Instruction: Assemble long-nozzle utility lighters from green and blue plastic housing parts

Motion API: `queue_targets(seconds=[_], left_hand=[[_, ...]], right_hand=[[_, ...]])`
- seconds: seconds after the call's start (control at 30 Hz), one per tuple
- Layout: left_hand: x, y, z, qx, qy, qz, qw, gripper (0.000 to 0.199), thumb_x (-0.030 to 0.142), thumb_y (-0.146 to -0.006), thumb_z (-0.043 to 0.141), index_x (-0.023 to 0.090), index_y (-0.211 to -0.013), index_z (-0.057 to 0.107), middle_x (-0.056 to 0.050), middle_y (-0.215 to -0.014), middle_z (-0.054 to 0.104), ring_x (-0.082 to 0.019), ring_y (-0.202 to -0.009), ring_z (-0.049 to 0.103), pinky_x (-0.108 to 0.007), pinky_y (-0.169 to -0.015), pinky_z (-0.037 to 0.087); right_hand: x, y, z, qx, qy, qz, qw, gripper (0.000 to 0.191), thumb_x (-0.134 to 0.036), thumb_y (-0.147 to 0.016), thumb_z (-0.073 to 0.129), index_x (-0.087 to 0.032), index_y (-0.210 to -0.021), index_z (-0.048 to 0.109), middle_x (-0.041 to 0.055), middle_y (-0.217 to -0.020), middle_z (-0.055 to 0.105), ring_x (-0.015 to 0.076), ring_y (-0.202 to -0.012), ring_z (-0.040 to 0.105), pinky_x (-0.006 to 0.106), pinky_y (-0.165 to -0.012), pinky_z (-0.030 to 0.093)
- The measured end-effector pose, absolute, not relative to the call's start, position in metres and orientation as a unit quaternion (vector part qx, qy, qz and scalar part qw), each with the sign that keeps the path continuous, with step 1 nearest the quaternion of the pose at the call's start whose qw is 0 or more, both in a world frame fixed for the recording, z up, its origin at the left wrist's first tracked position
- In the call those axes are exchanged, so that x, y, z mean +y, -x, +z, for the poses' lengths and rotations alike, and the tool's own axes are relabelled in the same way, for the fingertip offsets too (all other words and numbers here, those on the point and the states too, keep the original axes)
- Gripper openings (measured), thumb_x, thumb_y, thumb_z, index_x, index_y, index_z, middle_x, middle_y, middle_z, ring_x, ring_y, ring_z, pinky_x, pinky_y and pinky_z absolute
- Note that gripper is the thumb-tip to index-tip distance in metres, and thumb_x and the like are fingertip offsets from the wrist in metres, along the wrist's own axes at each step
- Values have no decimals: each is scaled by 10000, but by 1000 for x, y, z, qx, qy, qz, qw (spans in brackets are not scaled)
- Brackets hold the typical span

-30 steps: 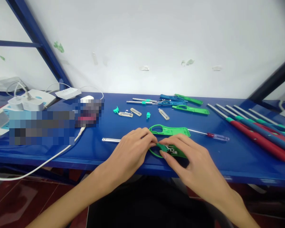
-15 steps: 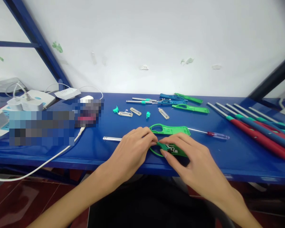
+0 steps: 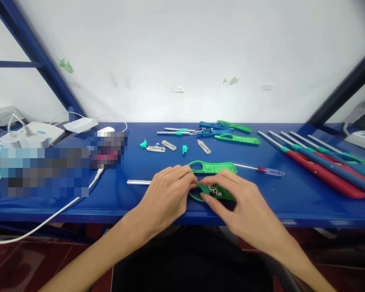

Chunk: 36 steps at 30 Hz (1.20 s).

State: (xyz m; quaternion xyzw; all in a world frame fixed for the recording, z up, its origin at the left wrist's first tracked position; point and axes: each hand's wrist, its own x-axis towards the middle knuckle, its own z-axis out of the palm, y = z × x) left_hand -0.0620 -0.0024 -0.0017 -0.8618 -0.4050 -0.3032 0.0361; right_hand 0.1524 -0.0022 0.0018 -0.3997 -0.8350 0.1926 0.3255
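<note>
At the table's front edge, both hands work on an opened green long-reach lighter. White wires and a small black part show inside its shell. My left hand lies over the tube end with fingers closed in a pinch; its grip is partly hidden. From under it the lighter's metal tube sticks out to the left. My right hand pinches the green trigger between thumb and forefinger. Just behind the hands lies a loose green half-shell.
A screwdriver lies right of the half-shell. Clear fuel tanks and small teal triggers are further back, before opened lighter parts. Several whole lighters lie at right. A white cable crosses the left side.
The view has shifted slightly, so the table items appear a little further left. Both hands keep nearly the same hold on the green lighter.
</note>
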Motion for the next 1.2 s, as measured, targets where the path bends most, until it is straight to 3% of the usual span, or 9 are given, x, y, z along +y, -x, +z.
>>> queue_targets(seconds=[0.27, 0.6, 0.87, 1.2], left_hand=[[-1, 61, -1, -400, 862, -312, 20, 162, 53, -985, 570, 131, -911, 691, -51, -918, 709, -204, -831, 678, -332, -788, 539], [-13, 60, 4, -389, 873, -265, 130, 325, -36, -938, 453, 124, -964, 735, -67, -922, 687, -203, -731, 603, -347, -660, 518], [-26, 66, 4, -404, 872, -272, 36, 330, 13, -974, 484, 113, -1199, 703, -110, -1084, 668, -240, -927, 638, -405, -810, 571], [-27, 70, -10, -392, 855, -334, 65, 290, 83, -1020, 557, 145, -1289, 645, -101, -1076, 715, -222, -914, 663, -394, -812, 582]], right_hand=[[-2, -154, 2, -839, 397, 200, 314, 134, -300, -1009, 623, -321, -1135, 666, -36, -1108, 693, 151, -1011, 659, 319, -897, 504], [-4, -152, 3, -842, 385, 194, 326, 137, -249, -1020, 580, -297, -1100, 680, -5, -1095, 668, 150, -966, 658, 320, -861, 519], [-5, -154, 4, -844, 385, 195, 319, 165, -274, -1021, 589, -326, -1136, 695, -12, -1120, 679, 147, -988, 669, 304, -868, 533], [-4, -158, -2, -811, 407, 183, 379, 154, -321, -1047, 553, -342, -1117, 689, -42, -1104, 744, 167, -1021, 683, 327, -896, 514]])
